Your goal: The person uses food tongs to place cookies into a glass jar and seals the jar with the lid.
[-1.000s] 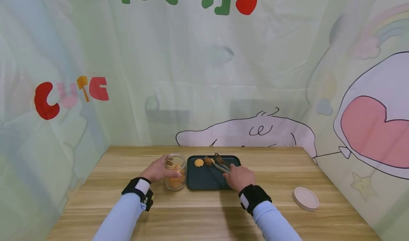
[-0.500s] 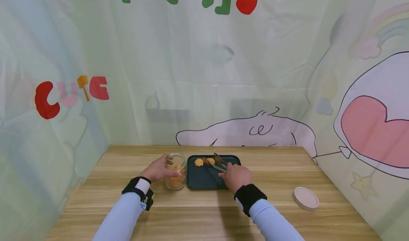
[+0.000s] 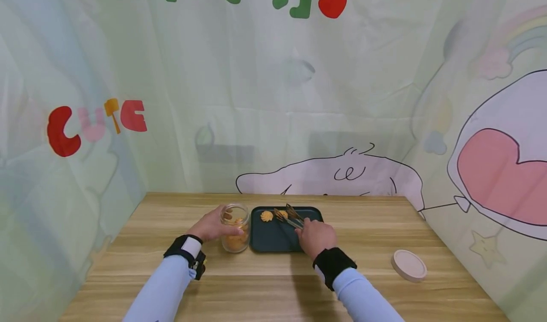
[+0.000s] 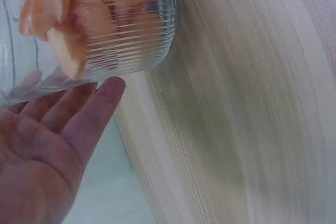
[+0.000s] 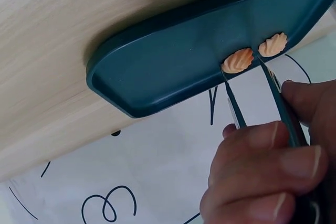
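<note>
My left hand [image 3: 209, 226] grips an open glass jar [image 3: 236, 242], thumb across its front and fingers round the back. Piped, shell-like cookies [image 4: 71, 24] fill its lower part, behind ribbed glass in the left wrist view. My right hand [image 3: 317, 238] holds a pair of tongs [image 5: 286, 111] over a dark teal tray [image 3: 273, 239]. Two cookies lie along the tray's far side. The tong tips stand on either side of one cookie [image 5: 239, 61], and the other cookie [image 5: 273, 45] lies just beyond one tip.
A round, pale pink lid [image 3: 409, 265] lies on the wooden table [image 3: 239, 293] at the right. The tray sits right beside the jar. A printed cloth [image 3: 265, 89] hangs behind the table's back edge.
My right hand has shifted slightly left over the tray. The tong tips spread around a cookie, then drew closer together. The left hand and jar have kept their place.
</note>
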Tool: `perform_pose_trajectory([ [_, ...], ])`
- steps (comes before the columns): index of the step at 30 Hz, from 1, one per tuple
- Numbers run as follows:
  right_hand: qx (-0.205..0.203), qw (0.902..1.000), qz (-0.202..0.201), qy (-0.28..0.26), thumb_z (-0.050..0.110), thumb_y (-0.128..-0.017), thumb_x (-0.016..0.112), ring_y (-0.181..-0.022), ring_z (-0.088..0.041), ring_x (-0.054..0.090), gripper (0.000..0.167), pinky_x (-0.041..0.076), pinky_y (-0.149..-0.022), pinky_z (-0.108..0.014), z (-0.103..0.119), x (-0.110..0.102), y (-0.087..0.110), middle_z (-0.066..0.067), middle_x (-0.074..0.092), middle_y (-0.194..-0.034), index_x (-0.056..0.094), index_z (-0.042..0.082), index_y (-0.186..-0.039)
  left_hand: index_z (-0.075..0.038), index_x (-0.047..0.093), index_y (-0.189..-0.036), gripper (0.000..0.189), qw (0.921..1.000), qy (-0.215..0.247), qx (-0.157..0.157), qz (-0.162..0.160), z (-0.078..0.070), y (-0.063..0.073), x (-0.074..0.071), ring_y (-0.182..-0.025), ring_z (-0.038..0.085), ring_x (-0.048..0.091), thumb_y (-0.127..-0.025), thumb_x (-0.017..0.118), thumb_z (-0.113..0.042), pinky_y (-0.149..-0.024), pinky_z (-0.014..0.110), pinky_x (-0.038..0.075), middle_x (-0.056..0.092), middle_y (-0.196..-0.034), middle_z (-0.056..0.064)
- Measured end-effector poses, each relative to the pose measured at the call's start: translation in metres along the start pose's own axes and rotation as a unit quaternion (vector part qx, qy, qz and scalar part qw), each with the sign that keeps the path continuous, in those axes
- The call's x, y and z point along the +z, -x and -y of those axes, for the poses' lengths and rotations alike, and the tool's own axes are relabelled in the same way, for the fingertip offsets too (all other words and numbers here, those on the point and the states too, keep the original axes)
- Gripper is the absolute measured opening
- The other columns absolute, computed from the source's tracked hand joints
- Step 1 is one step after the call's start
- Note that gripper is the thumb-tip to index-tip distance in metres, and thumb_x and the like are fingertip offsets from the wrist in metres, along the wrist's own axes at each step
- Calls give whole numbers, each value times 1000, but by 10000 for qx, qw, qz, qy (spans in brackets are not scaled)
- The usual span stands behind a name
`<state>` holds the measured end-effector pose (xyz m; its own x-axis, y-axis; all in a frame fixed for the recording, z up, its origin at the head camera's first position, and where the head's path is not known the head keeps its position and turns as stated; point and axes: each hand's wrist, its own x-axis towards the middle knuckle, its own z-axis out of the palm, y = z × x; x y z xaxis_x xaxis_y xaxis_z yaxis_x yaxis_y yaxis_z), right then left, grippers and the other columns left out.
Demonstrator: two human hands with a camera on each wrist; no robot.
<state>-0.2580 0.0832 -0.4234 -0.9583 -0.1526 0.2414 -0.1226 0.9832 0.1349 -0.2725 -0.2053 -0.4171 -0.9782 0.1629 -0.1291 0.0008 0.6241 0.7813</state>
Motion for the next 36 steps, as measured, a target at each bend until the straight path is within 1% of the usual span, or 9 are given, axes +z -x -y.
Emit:
perform_pose_trajectory([
  [5,187,9991,-67,-372,38,-98,69,-62,-27,68,39,56,-55,-39,3,4,3,-13,71,-72,73,0,-109,4,40,-151,91,10000,33,-9,3,0,0,0,-133,46,55,-83,88,-32,-108,57,49,56,-145,26],
  [11,266,9960,-468,-709,34,-95,74,-54,-26,63,33,50,-49,-38,3,11,11,-11,65,-64,69,1,-94,4,40,-151,90,10000,50,14,-17,1,0,0,-133,46,55,-83,87,-31,-109,58,48,57,-145,26],
  [13,260,9948,-654,-730,33,-94,76,-52,-25,61,33,48,-47,-38,4,12,14,-11,63,-62,67,2,-90,4,40,-151,90,10000,52,21,-18,1,0,0,-133,46,55,-83,87,-31,-109,58,48,57,-145,26],
  [17,310,9937,-829,-688,34,-92,78,-46,-20,54,33,42,-43,-34,6,13,20,-6,55,-55,65,4,-85,4,40,-151,90,10000,53,29,-21,1,0,1,-133,46,55,-83,87,-31,-109,58,48,57,-145,26],
  [21,400,9943,-610,-773,35,-94,76,-47,-19,51,33,40,-44,-33,6,13,25,-5,54,-56,67,3,-92,4,41,-151,90,10000,60,39,-25,0,0,0,-133,46,55,-83,88,-31,-109,58,48,57,-145,26],
  [25,503,9930,-241,-1041,35,-95,74,-51,-22,56,36,43,-47,-36,1,13,31,-9,61,-63,69,1,-106,4,40,-151,91,10000,36,32,-20,0,0,1,-133,46,55,-82,88,-32,-109,58,48,57,-145,25],
  [28,609,9906,-75,-1224,35,-96,73,-55,-25,61,40,46,-49,-39,-3,15,37,-12,67,-68,70,1,-116,4,40,-152,91,10000,28,8,-2,0,0,0,-133,46,55,-82,88,-32,-109,58,48,57,-145,25],
  [32,731,9889,-7,-1296,37,-95,73,-56,-26,62,45,47,-48,-40,-6,17,44,-13,68,-67,71,3,-124,3,40,-152,91,10000,21,-13,2,1,0,0,-133,45,55,-83,87,-33,-109,57,48,56,-145,25],
  [36,803,9882,-73,-1299,38,-94,74,-52,-22,56,44,43,-45,-38,-7,16,49,-10,62,-61,72,5,-124,3,39,-152,92,10000,49,-41,7,1,0,0,-134,46,54,-83,87,-34,-109,57,48,56,-146,26],
])
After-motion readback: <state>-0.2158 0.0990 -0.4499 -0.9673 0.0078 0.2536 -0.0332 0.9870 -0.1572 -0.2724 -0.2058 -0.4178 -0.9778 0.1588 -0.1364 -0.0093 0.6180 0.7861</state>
